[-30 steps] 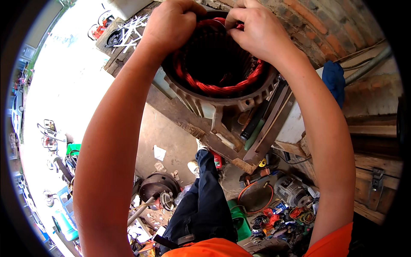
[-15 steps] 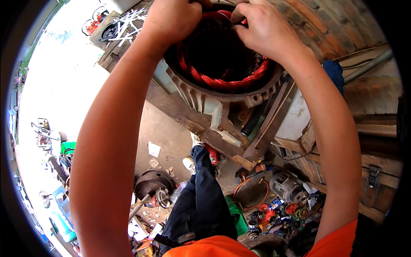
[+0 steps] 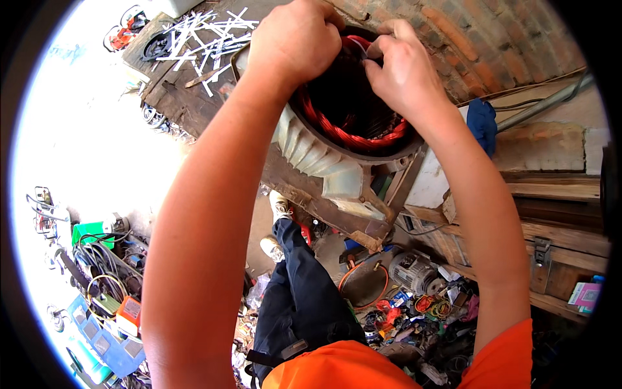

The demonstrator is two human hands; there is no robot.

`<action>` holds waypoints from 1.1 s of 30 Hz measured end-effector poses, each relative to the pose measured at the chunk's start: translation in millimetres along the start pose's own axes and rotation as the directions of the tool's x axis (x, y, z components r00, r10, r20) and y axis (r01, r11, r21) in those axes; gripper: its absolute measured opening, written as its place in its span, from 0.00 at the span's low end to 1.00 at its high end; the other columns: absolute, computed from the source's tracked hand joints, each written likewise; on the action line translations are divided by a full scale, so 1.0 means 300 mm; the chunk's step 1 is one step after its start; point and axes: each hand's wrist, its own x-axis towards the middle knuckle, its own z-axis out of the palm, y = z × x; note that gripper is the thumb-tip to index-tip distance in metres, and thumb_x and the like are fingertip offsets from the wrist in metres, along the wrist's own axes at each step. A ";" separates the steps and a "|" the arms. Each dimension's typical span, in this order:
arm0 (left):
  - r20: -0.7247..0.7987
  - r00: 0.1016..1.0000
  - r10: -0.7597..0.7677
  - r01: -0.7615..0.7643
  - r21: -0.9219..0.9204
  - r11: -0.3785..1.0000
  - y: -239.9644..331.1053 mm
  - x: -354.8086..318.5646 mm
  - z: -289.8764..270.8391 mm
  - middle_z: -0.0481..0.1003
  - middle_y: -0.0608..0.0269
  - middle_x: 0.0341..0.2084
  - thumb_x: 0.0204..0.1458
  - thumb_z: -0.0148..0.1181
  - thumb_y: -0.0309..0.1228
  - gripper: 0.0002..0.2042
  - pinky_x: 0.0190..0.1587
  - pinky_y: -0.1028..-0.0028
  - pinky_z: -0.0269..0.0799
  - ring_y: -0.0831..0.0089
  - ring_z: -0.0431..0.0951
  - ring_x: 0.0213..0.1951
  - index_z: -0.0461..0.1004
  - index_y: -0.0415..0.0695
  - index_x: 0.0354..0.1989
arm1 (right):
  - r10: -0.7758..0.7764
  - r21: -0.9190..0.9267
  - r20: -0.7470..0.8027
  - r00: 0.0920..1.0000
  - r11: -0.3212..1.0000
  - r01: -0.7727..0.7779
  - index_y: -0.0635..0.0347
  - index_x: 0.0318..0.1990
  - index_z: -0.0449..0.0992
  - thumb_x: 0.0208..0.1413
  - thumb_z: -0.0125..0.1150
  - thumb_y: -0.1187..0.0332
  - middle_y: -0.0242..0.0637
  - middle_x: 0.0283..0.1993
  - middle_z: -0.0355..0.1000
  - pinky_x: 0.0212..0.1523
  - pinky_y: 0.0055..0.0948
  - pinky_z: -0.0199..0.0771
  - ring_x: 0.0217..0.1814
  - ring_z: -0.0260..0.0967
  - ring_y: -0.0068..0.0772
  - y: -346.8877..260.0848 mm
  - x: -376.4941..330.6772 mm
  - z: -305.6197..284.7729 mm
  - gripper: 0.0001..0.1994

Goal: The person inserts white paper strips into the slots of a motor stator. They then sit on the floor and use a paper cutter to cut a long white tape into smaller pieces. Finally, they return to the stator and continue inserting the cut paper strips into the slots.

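Note:
A grey, ribbed motor housing [image 3: 317, 154] sits on a wooden bench, its round opening facing up. Inside the rim runs a ring of red copper windings [image 3: 355, 140] around a dark bore. At the far left of this rim is my left hand [image 3: 295, 42], fingers curled closed; the hand itself hides their tips. My right hand [image 3: 405, 70] reaches over the far right of the winding with thumb and forefinger pinched together. A thin pale piece shows by those fingertips, too small to name.
White paper-like strips [image 3: 210, 44] lie loose on the bench [image 3: 178, 104] at the far left. A brick wall [image 3: 466, 39] stands behind. Right of the housing hangs a blue cloth [image 3: 481, 126]. A smaller grey motor [image 3: 414, 272] and heaped clutter cover the floor below.
The view has shifted, so the housing and both arms appear further right. My left hand has come closer to my right hand over the winding. Both hands stay closed at the far rim.

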 end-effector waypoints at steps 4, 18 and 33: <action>0.020 0.993 -0.112 0.113 -0.058 0.992 0.005 -0.005 -0.002 0.79 0.48 0.32 0.46 0.48 0.30 0.15 0.47 0.65 0.73 0.53 0.80 0.38 0.81 0.44 0.37 | 0.113 -0.028 -0.004 0.994 0.993 -0.113 0.66 0.32 0.77 0.47 0.64 0.71 0.44 0.51 0.67 0.48 0.39 0.74 0.48 0.72 0.48 -0.035 0.002 0.007 0.07; 0.051 0.948 -0.314 0.314 -0.311 0.897 0.010 -0.007 -0.010 0.78 0.46 0.28 0.47 0.50 0.29 0.12 0.42 0.62 0.74 0.51 0.79 0.34 0.81 0.42 0.32 | 0.323 0.005 -0.081 0.943 0.946 -0.324 0.67 0.27 0.75 0.42 0.62 0.75 0.41 0.47 0.68 0.43 0.40 0.73 0.45 0.70 0.47 -0.089 0.014 0.024 0.05; 0.172 0.888 -0.426 0.418 -0.688 0.593 -0.028 -0.024 -0.008 0.80 0.50 0.32 0.51 0.50 0.22 0.10 0.40 0.71 0.73 0.66 0.80 0.34 0.77 0.35 0.38 | 0.397 0.101 -0.167 0.903 0.918 -0.384 0.63 0.23 0.71 0.39 0.62 0.77 0.42 0.48 0.69 0.41 0.43 0.70 0.42 0.70 0.49 -0.107 0.009 0.051 0.05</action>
